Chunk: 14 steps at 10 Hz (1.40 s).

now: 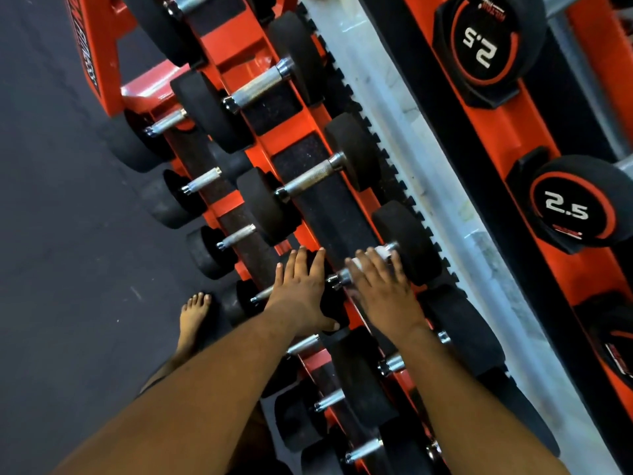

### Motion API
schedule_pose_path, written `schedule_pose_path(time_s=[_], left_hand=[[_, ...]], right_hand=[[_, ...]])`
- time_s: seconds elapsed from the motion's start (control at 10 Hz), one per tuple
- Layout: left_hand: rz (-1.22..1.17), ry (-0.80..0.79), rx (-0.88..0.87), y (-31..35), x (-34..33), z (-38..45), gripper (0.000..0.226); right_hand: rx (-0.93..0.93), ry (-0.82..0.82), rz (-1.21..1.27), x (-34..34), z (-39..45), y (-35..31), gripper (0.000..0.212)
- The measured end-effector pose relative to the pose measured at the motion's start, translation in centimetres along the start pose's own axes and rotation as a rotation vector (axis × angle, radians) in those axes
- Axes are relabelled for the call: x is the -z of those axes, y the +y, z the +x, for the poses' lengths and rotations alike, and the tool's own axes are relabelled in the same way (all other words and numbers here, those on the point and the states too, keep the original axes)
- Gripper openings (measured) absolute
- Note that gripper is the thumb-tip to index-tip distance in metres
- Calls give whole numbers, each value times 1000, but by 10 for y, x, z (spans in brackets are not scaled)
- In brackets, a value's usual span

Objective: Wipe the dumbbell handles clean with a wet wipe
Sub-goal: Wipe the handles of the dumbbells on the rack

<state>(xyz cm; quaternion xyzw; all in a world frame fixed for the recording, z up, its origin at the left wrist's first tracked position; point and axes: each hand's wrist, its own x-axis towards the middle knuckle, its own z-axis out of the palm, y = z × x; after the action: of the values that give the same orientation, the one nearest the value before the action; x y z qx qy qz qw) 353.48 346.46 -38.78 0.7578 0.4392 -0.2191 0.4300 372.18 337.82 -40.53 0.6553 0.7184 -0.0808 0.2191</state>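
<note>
Right hand [380, 286] curled over the wet wipe [371, 257] on the dumbbell handle [346, 275], axis running two to eight o'clock; left hand [301, 289] flat, steadying the near head.

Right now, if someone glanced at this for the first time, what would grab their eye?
First the orange rack of black dumbbells running diagonally through the middle. Then the two hands at lower centre: the right hand presses a white wipe around a steel handle, the left hand braces that dumbbell's near head.
</note>
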Motion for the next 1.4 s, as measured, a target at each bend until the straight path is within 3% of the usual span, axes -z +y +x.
schedule_pose_path(time_s=[0.1, 0.2, 0.3, 0.5, 0.6, 0.7, 0.8, 0.9, 1.0, 1.1, 1.2, 1.4], left_hand=[[8, -9, -9, -1, 1, 1, 143], [15, 3, -10, -1, 0, 0, 144], [8, 1, -3, -1, 0, 1, 142], [-3, 10, -5, -1, 1, 1, 143], [-10, 28, -9, -1, 0, 1, 144], [-15, 24, -9, -3, -1, 3, 145], [-15, 24, -10, -3, -1, 2, 144], [-12, 26, -10, -2, 0, 0, 145], [-6, 27, -3, 0, 1, -1, 145], [-17, 42, 6, 0, 1, -1, 146], [-14, 29, 1, 0, 1, -1, 144], [-15, 32, 15, 1, 1, -1, 144]], right_hand=[[-155, -31, -8, 3, 5, -3, 63], [-121, 2, -26, -1, 8, -26, 60], [67, 53, -39, -8, 4, -24, 61], [-2, -39, 39, 5, 9, -18, 74], [69, -33, 68, -8, 5, -36, 63], [56, 76, 207, -15, -17, -42, 58], [-249, 90, 580, -20, -41, -50, 55], [-1099, 232, 1629, -6, -28, -53, 34], [-1498, 443, 2317, 16, 19, -36, 13], [-1421, 502, 2519, 33, 51, -21, 8], [-1315, 414, 2519, 34, 49, -18, 8], [-1429, 436, 2323, 42, 47, -19, 8]])
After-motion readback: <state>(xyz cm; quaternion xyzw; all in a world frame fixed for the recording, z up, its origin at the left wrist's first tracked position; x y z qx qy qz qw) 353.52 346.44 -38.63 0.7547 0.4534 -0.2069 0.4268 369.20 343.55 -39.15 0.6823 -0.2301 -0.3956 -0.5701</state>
